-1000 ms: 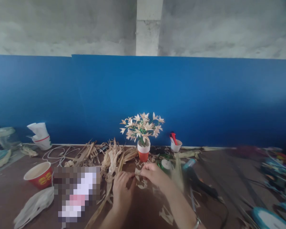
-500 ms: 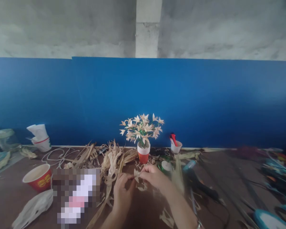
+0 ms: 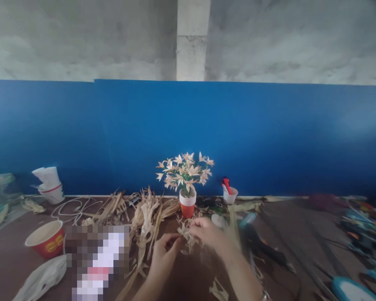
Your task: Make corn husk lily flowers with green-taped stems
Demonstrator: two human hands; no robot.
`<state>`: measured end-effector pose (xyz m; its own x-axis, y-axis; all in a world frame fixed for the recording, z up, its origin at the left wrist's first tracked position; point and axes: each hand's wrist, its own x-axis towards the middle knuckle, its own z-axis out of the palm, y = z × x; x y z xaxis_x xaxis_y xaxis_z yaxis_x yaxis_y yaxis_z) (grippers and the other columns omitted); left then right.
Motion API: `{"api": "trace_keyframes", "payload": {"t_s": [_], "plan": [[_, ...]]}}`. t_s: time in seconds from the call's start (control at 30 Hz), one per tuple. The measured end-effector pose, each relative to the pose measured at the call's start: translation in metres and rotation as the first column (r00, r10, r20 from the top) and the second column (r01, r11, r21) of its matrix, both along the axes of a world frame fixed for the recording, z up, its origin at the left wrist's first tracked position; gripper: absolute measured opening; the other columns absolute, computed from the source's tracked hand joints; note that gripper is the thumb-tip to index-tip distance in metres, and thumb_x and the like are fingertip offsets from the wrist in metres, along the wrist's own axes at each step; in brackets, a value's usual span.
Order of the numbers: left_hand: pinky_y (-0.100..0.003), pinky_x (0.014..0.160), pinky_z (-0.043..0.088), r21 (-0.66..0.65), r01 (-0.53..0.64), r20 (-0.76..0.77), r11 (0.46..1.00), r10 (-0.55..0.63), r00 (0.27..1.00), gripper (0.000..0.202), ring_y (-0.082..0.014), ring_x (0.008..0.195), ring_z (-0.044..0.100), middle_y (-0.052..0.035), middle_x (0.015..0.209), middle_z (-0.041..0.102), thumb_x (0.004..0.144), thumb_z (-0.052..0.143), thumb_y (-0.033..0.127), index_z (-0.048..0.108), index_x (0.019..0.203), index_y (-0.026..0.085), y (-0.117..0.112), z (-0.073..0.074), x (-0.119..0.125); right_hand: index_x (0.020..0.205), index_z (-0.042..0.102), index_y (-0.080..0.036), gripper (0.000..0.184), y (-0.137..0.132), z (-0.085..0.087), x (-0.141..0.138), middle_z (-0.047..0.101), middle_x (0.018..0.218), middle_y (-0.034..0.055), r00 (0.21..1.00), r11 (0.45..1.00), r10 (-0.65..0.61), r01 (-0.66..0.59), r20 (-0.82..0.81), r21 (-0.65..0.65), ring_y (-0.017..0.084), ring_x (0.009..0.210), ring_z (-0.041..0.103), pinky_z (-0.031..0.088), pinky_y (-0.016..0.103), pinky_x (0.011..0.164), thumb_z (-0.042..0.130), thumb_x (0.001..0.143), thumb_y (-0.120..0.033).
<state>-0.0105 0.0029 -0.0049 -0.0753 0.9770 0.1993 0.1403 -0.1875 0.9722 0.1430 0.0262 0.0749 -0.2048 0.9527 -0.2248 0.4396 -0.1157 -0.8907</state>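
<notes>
My left hand (image 3: pixel 163 251) and my right hand (image 3: pixel 206 232) meet over the brown table, just in front of a small orange and white pot (image 3: pixel 187 204) of pale husk flowers (image 3: pixel 185 169). Both hands pinch a small pale piece of dried corn husk (image 3: pixel 184 231) between their fingertips. Loose husk scraps lie on the table under the hands. A pile of dried corn husks (image 3: pixel 147 211) lies to the left of the hands.
A red paper cup (image 3: pixel 45 238) and a white plastic bag (image 3: pixel 40 279) lie at the left. A small white cup with a red tool (image 3: pixel 229 194) stands by the blue wall. A dark glue gun (image 3: pixel 263 246) and coloured clutter (image 3: pixel 363 221) lie to the right.
My hands have kept working the husk piece, and the left hand's fingers have opened out a little toward it. The camera has tilted up slightly.
</notes>
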Motion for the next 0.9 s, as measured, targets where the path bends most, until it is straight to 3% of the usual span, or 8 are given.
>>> {"api": "trace_keyframes", "payload": {"t_s": [0.23, 0.3, 0.37, 0.47, 0.57, 0.73, 0.83, 0.9], "plan": [[-0.025, 0.061, 0.044, -0.1, 0.061, 0.096, 0.993, -0.052, 0.994, 0.037, -0.0182, 0.063, 0.059, -0.006, 0.064, 0.069, 0.065, 0.067, 0.05, 0.072, 0.069, 0.013, -0.002, 0.006, 0.004, 0.077, 0.063, -0.017, 0.02, 0.008, 0.001, 0.035, 0.063, 0.064, 0.0005, 0.971, 0.977, -0.068, 0.018, 0.227, 0.215, 0.013, 0.06, 0.057, 0.04, 0.021, 0.055, 0.049, 0.078, -0.033], [-0.025, 0.064, 0.044, -0.141, 0.088, 0.22, 0.986, -0.055, 0.974, 0.037, -0.0184, 0.067, 0.059, -0.0061, 0.069, 0.069, 0.062, 0.069, 0.05, 0.073, 0.071, 0.014, -0.004, 0.008, 0.006, 0.085, 0.065, -0.019, 0.02, 0.007, 0.007, 0.064, 0.068, 0.083, 0.0045, 0.866, 0.949, -0.229, 0.097, 0.445, 0.301, 0.017, 0.077, 0.063, 0.043, 0.024, 0.068, 0.047, 0.079, -0.025], [-0.024, 0.063, 0.043, -0.178, 0.086, 0.334, 0.98, -0.022, 0.942, 0.037, -0.0165, 0.065, 0.058, -0.0052, 0.07, 0.069, 0.061, 0.071, 0.049, 0.073, 0.075, 0.014, -0.005, 0.011, 0.007, 0.093, 0.065, -0.018, 0.028, 0.002, 0.009, 0.095, 0.066, 0.103, 0.0116, 0.672, 0.936, -0.343, 0.19, 0.656, 0.296, 0.025, 0.096, 0.061, 0.043, 0.032, 0.078, 0.047, 0.073, -0.012], [-0.02, 0.053, 0.037, -0.228, 0.039, 0.432, 0.973, 0.065, 0.899, 0.038, -0.0099, 0.053, 0.047, 0.0, 0.056, 0.06, 0.058, 0.074, 0.047, 0.073, 0.077, 0.015, -0.007, 0.014, 0.008, 0.105, 0.061, -0.01, 0.041, -0.012, -0.005, 0.132, 0.06, 0.109, 0.0263, 0.53, 0.924, -0.374, 0.281, 0.761, 0.259, 0.042, 0.105, 0.055, 0.039, 0.05, 0.081, 0.052, 0.065, -0.006], [-0.019, 0.048, 0.031, -0.23, 0.043, 0.515, 0.972, 0.084, 0.853, 0.037, -0.0067, 0.046, 0.036, 0.005, 0.045, 0.047, 0.056, 0.076, 0.045, 0.073, 0.075, 0.014, -0.005, 0.014, 0.007, 0.113, 0.054, -0.011, 0.045, -0.021, -0.032, 0.155, 0.059, 0.114, 0.0235, 0.405, 0.916, -0.335, 0.353, 0.851, 0.192, 0.038, 0.108, 0.054, 0.041, 0.049, 0.083, 0.048, 0.069, -0.007], [-0.019, 0.046, 0.029, -0.251, 0.05, 0.601, 0.967, 0.115, 0.791, 0.037, -0.0059, 0.045, 0.036, 0.005, 0.045, 0.048, 0.051, 0.079, 0.044, 0.073, 0.071, 0.013, 0.0, 0.009, 0.006, 0.112, 0.05, -0.016, 0.037, -0.015, -0.046, 0.166, 0.065, 0.1, 0.0176, 0.454, 0.858, -0.507, 0.346, 0.732, 0.38, 0.035, 0.093, 0.062, 0.045, 0.046, 0.074, 0.044, 0.076, -0.022], [-0.019, 0.047, 0.033, -0.264, 0.029, 0.596, 0.964, 0.139, 0.791, 0.038, -0.0074, 0.048, 0.044, 0.0009, 0.054, 0.06, 0.05, 0.079, 0.044, 0.073, 0.073, 0.014, 0.001, 0.008, 0.006, 0.104, 0.053, -0.017, 0.033, -0.014, -0.033, 0.14, 0.068, 0.079, 0.0115, 0.686, 0.76, -0.607, 0.354, 0.401, 0.546, 0.03, 0.074, 0.065, 0.047, 0.037, 0.063, 0.047, 0.077, -0.035], [-0.02, 0.049, 0.037, -0.273, 0.033, 0.608, 0.961, 0.146, 0.78, 0.038, -0.0095, 0.051, 0.051, -0.0019, 0.06, 0.065, 0.049, 0.08, 0.042, 0.073, 0.073, 0.014, 0.0, 0.01, 0.007, 0.093, 0.058, -0.019, 0.026, -0.018, -0.03, 0.107, 0.066, 0.07, 0.0067, 0.889, 0.691, -0.45, 0.286, 0.085, 0.664, 0.025, 0.066, 0.063, 0.046, 0.031, 0.058, 0.05, 0.076, -0.037]]}}
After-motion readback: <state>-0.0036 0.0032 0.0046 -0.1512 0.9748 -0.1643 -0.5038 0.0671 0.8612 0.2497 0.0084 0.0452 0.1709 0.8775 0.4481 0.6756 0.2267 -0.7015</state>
